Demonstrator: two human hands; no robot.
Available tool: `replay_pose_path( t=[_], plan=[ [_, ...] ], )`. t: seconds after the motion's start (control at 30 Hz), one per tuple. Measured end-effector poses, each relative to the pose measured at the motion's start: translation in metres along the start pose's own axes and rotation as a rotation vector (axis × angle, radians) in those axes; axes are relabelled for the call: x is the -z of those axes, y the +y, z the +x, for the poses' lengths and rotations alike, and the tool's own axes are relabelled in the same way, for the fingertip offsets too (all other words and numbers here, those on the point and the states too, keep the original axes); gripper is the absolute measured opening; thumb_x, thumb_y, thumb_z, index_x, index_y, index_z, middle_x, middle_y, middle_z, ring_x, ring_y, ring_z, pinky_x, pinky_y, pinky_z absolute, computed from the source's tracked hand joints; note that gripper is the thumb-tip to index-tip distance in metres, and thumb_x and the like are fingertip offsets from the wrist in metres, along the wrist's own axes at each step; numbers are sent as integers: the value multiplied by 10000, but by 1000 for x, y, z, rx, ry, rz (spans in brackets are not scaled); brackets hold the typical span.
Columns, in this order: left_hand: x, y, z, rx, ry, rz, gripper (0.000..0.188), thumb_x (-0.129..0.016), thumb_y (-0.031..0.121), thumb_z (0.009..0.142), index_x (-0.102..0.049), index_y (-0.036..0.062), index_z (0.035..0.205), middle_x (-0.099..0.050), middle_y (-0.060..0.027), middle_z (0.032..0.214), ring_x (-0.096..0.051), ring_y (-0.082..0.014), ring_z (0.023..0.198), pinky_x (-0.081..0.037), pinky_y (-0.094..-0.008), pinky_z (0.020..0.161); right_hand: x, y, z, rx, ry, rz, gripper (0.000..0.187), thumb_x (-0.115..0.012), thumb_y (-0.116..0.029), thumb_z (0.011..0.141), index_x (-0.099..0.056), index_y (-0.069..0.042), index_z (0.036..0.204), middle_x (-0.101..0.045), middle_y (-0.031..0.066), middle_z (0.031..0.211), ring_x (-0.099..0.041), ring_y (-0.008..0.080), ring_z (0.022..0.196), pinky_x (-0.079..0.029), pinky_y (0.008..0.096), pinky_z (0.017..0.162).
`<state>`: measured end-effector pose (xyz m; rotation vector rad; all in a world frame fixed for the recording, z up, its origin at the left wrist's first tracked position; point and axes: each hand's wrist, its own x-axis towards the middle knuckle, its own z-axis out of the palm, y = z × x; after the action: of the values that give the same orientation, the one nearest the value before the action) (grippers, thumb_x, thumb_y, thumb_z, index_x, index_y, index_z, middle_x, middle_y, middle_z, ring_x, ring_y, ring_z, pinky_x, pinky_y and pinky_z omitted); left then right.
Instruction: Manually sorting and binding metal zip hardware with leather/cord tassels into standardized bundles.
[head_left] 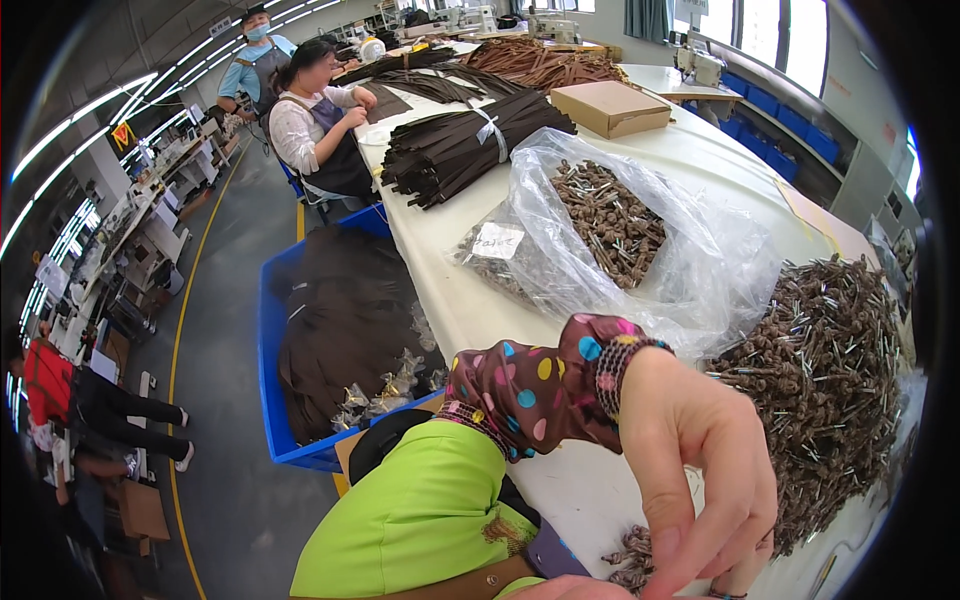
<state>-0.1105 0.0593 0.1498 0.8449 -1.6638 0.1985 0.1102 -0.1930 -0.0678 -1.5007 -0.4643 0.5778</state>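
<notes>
My left hand (705, 465), its arm in a polka-dot sleeve cover, bends down over the table at the lower right. Its thumb and curled fingers come together low in the picture; whatever they hold is hidden. Beside the thumb lies a small bunch of brown knotted cord pieces (630, 560). Only a bit of my right hand (568, 589) shows at the lower edge, its fingers cut off or covered. To the right spreads a large heap of brown knotted cords with silvery metal tips (820, 390).
An open clear plastic bag (700, 255) holds similar pieces. Beyond it are a tied bundle of dark strips (450, 150) and a cardboard box (612, 108). A blue bin (270, 400) of dark strips stands left of the table (440, 280). One co-worker (315, 130) sits at its far left; another stands behind.
</notes>
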Motion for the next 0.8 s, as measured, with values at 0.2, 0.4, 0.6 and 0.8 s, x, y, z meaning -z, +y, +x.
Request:
replay_pose_path(
  t=[0.2,0.4,0.6,0.8],
  plan=[
    [52,139,-74,513,1002,832,539,-526,122,891,-268,84,1363,-559,-65,978,-579,-151,771,-501,-299,721,6,2,-1,-52,61,-64,93,-539,-158,894,-524,-73,929,-479,-43,593,-294,-1,354,-176,160,300],
    [50,330,-211,510,2018,1770,721,-576,64,797,-194,240,1383,-543,-62,957,-539,-105,665,-505,-270,583,1,0,1,-40,32,-83,95,-542,-162,893,-525,-74,923,-468,-43,584,-289,2,350,-172,168,297],
    [29,354,-217,350,2062,1942,756,-532,11,800,-143,269,1395,-560,-49,950,-539,-106,633,-496,-265,557,2,-3,1,-57,54,-125,101,-547,-157,889,-527,-72,939,-469,-38,587,-288,7,346,-169,178,297],
    [31,349,-203,286,2097,1927,754,-518,1,804,-129,265,1392,-559,-49,949,-527,-108,659,-494,-266,568,0,-4,-1,-65,44,-90,103,-551,-154,886,-527,-73,945,-471,-32,594,-288,8,345,-169,180,299]
  ],
)
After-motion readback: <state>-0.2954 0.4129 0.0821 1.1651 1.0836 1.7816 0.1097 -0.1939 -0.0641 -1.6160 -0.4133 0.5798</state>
